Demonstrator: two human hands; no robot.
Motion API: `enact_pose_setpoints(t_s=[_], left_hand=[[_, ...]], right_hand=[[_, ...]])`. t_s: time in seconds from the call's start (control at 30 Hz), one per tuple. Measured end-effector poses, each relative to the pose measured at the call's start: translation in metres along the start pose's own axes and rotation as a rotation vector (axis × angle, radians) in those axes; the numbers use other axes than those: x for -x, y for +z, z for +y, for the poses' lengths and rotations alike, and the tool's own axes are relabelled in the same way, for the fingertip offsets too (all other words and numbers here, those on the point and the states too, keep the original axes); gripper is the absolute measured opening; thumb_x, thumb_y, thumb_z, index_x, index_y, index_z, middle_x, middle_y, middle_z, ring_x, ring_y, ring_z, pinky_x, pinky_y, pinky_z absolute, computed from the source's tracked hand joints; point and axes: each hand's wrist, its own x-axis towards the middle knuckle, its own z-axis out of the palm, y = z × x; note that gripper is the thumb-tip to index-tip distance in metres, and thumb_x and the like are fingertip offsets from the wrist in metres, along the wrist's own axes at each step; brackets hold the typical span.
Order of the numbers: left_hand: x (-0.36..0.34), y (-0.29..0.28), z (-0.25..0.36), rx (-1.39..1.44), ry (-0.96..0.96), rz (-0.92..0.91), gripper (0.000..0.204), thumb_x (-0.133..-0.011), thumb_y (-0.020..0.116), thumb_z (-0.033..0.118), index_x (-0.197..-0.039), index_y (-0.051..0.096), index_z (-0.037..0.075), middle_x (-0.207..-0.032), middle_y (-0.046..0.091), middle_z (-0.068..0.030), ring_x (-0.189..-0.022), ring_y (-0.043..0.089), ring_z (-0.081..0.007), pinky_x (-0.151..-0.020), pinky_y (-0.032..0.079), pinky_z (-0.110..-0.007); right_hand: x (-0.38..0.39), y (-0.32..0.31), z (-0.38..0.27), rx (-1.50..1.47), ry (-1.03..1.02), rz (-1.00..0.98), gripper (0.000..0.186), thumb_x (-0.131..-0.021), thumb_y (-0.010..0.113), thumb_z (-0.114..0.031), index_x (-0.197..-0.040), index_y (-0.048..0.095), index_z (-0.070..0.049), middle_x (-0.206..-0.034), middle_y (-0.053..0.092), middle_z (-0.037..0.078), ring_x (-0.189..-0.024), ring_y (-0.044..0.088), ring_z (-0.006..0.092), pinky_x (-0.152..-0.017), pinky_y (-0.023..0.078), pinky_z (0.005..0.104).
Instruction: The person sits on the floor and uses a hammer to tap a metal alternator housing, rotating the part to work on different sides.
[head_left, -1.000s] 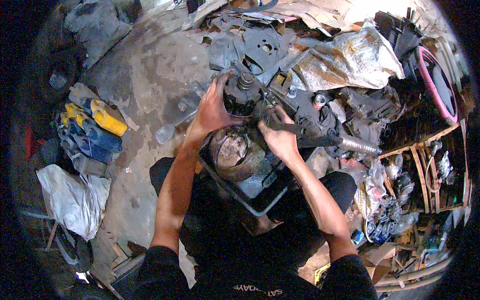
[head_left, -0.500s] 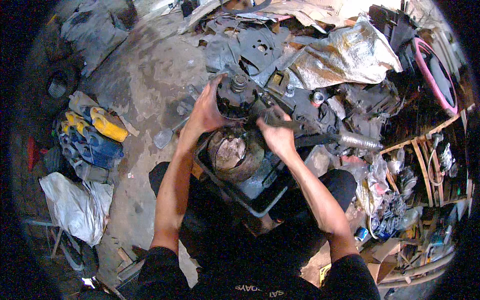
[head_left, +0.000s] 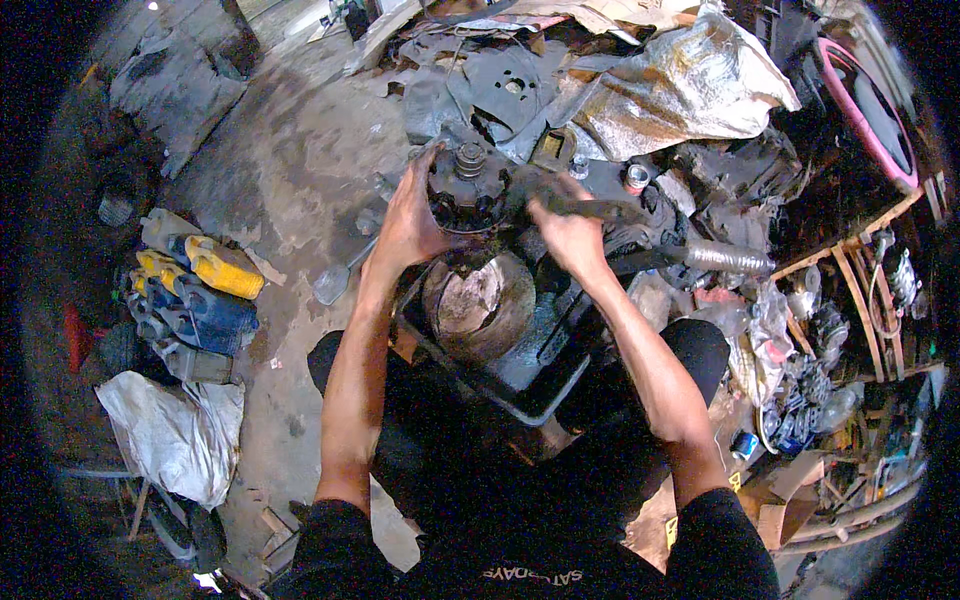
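My left hand [head_left: 407, 215] grips the left side of a round, dark, greasy metal machine part [head_left: 469, 190] with a stepped, ribbed shaft standing up from its middle. Beside that part, on its right, my right hand [head_left: 566, 238] is closed round a dark, blurred thing [head_left: 612, 209] whose kind I cannot make out; it sticks out past both sides of the fist. Just below the hands, a round worn metal vessel [head_left: 520, 300] with a pale, patchy inside sits in a black rectangular tray [head_left: 535, 415] between my knees.
Yellow and blue containers [head_left: 225, 268] and a pale sack [head_left: 170, 440] lie on the left. A flat scoop-like tool [head_left: 331, 285] rests near my left forearm. Beyond are dark sheets, a silvery sack [head_left: 680, 95] and a small can [head_left: 636, 179]. Plastic bags and metal scraps crowd the right.
My right hand has shifted slightly to the right, and the dark thing in it now reaches farther right. The left hand still holds the machine part. The whole view has shifted a little.
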Motion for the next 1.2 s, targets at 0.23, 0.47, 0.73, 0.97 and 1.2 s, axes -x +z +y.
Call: enact_pose_setpoints(t_s=[0.23, 0.47, 0.73, 0.97, 1.2], left_hand=[[0.003, -0.005, 0.000, 0.049, -0.022, -0.030, 0.112, -0.042, 0.092, 0.023, -0.135, 0.034, 0.000, -0.131, 0.048, -0.0213, -0.124, 0.046, -0.0369, -0.103, 0.038, -0.042], [0.004, -0.004, -0.012, 0.004, -0.005, -0.025, 0.112, -0.042, 0.092, 0.022, -0.135, 0.033, 0.000, -0.132, 0.047, -0.0215, -0.124, 0.046, -0.0374, -0.103, 0.039, -0.042], [0.003, -0.004, -0.003, 0.020, -0.034, -0.041, 0.111, -0.044, 0.091, 0.022, -0.136, 0.033, -0.003, -0.133, 0.045, -0.0233, -0.125, 0.044, -0.0385, -0.104, 0.037, -0.042], [0.003, 0.000, -0.015, 0.029, -0.060, -0.035, 0.109, -0.046, 0.091, 0.024, -0.135, 0.035, -0.004, -0.133, 0.046, -0.0238, -0.126, 0.043, -0.0380, -0.105, 0.036, -0.042], [0.005, -0.003, -0.006, -0.011, -0.043, -0.035, 0.108, -0.045, 0.091, 0.023, -0.135, 0.036, -0.002, -0.133, 0.046, -0.0222, -0.126, 0.043, -0.0376, -0.105, 0.036, -0.041]], right_hand=[[0.002, -0.005, -0.005, -0.009, -0.152, 0.009, 0.038, -0.076, 0.066, -0.016, -0.108, 0.059, 0.002, -0.092, 0.068, 0.018, -0.086, 0.066, 0.0293, -0.077, 0.053, 0.0351], [0.009, -0.005, -0.009, -0.011, -0.098, -0.217, 0.030, -0.079, 0.067, -0.014, -0.104, 0.058, 0.000, -0.092, 0.066, 0.013, -0.082, 0.062, 0.0221, -0.077, 0.050, 0.0352], [0.010, -0.006, 0.008, -0.012, -0.296, -0.152, 0.029, -0.080, 0.064, -0.013, -0.105, 0.058, 0.000, -0.085, 0.065, 0.013, -0.081, 0.063, 0.0223, -0.075, 0.048, 0.0354], [0.013, 0.005, 0.031, 0.096, -0.167, -0.239, 0.042, -0.077, 0.067, -0.021, -0.115, 0.058, -0.004, -0.104, 0.064, 0.021, -0.097, 0.062, 0.0352, -0.088, 0.048, 0.0400], [0.012, -0.001, 0.005, 0.043, 0.025, -0.153, 0.040, -0.079, 0.065, -0.017, -0.113, 0.056, 0.003, -0.102, 0.066, 0.020, -0.095, 0.065, 0.0295, -0.083, 0.049, 0.0369]])
